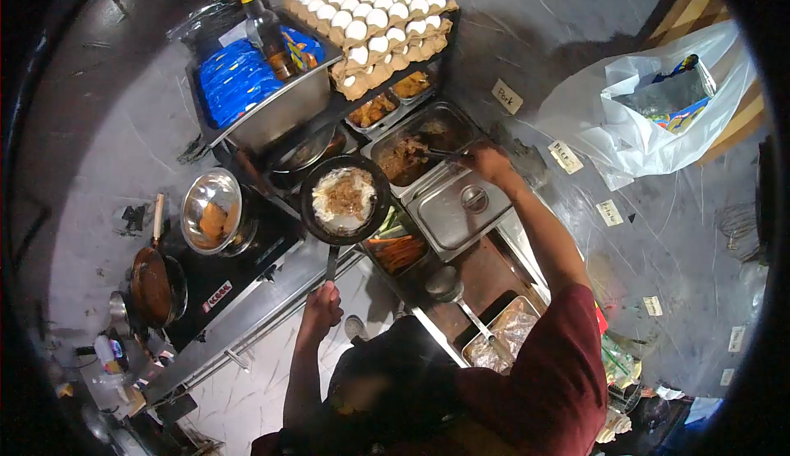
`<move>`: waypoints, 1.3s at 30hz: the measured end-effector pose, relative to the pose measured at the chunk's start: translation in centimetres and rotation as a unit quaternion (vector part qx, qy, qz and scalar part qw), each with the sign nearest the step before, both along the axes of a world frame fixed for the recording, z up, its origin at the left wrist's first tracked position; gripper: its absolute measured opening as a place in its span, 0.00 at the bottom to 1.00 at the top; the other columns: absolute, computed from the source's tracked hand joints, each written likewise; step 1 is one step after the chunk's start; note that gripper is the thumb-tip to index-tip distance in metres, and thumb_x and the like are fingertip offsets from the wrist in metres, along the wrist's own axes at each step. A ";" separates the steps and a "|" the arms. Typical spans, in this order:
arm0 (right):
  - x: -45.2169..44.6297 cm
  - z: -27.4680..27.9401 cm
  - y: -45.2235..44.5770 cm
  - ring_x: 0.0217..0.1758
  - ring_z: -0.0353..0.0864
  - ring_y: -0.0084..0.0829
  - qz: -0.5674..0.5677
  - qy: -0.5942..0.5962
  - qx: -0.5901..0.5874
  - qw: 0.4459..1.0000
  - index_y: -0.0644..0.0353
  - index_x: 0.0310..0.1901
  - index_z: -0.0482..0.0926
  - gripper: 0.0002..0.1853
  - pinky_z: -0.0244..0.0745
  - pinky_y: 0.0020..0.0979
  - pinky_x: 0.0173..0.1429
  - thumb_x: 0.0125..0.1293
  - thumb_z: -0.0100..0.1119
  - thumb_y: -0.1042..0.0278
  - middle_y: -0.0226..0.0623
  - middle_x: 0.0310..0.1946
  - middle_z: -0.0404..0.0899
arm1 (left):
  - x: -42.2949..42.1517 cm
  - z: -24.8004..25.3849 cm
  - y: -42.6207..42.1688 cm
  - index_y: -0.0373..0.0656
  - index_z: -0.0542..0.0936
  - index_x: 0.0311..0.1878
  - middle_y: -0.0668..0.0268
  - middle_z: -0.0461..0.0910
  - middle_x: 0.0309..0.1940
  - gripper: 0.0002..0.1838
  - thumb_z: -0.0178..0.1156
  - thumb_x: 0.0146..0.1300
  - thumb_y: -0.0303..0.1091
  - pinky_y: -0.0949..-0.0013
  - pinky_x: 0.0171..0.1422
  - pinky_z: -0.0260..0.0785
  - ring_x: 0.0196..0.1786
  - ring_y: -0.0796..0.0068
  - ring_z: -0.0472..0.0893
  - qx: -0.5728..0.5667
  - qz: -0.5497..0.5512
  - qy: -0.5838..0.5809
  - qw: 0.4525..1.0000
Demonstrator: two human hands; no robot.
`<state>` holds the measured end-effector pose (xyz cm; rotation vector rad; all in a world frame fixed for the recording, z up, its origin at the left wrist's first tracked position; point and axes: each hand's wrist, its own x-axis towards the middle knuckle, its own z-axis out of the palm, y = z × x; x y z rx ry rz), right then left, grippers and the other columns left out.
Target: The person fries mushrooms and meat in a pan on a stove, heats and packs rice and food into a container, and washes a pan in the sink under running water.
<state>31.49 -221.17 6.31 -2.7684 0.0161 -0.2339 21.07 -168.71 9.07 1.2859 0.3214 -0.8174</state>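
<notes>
My left hand (321,311) is closed round the handle of a black frying pan (377,178). White egg with brown minced food (346,197) on top lies in the pan. My right hand (487,164) is closed on a dark utensil handle (444,153), whose far end reaches into a steel tray of brown minced food (403,160). Just below that tray sits a steel container with a lid (461,213). Orange and green cut vegetables (397,252) fill a container right of the pan handle.
Stacked egg cartons (370,20) and a steel bin (280,114) with blue packets stand at the back. A steel bowl (211,209) and a brown pan (152,285) are at left. A ladle (445,283) lies near my right sleeve. A plastic bag (658,147) is at right.
</notes>
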 end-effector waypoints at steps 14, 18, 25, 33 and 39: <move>-10.5 3.1 2.5 0.17 0.64 0.17 -0.195 0.038 0.391 0.899 0.64 0.35 0.88 0.18 0.58 0.29 0.23 0.64 0.69 0.54 0.26 0.14 0.71 | 3.2 1.3 -2.4 0.52 0.66 0.32 0.80 0.54 0.16 0.19 0.48 0.78 0.52 0.74 0.17 0.41 0.14 0.87 0.52 -0.066 -0.059 0.008 0.996; -10.7 2.7 4.2 0.19 0.64 0.16 -0.192 -0.023 0.426 0.884 0.63 0.30 0.87 0.17 0.58 0.28 0.24 0.64 0.69 0.54 0.23 0.15 0.70 | 3.2 0.9 -3.3 0.53 0.66 0.31 0.81 0.53 0.16 0.19 0.48 0.77 0.52 0.74 0.16 0.41 0.14 0.86 0.50 -0.062 -0.062 -0.016 0.996; -9.7 1.6 7.6 0.19 0.62 0.17 -0.261 -0.011 0.446 0.856 0.63 0.26 0.85 0.19 0.57 0.28 0.24 0.66 0.69 0.54 0.23 0.15 0.69 | 3.4 0.6 -4.3 0.52 0.66 0.31 0.80 0.54 0.16 0.19 0.47 0.78 0.52 0.75 0.17 0.41 0.14 0.87 0.52 -0.049 -0.070 -0.008 0.996; -12.5 10.2 10.1 0.21 0.64 0.15 -0.222 -0.068 0.406 0.884 0.63 0.31 0.88 0.18 0.59 0.27 0.25 0.67 0.66 0.55 0.22 0.15 0.69 | 4.3 0.3 -5.7 0.53 0.66 0.31 0.81 0.55 0.16 0.19 0.47 0.78 0.51 0.73 0.17 0.41 0.14 0.86 0.52 -0.063 -0.099 -0.013 0.993; -13.7 13.5 15.2 0.19 0.72 0.24 -0.220 -0.011 0.288 0.932 0.66 0.34 0.87 0.19 0.65 0.31 0.27 0.67 0.65 0.54 0.31 0.15 0.75 | 5.3 0.3 -7.7 0.52 0.67 0.32 0.80 0.55 0.17 0.19 0.49 0.77 0.52 0.74 0.17 0.41 0.15 0.86 0.53 -0.064 -0.117 -0.015 0.991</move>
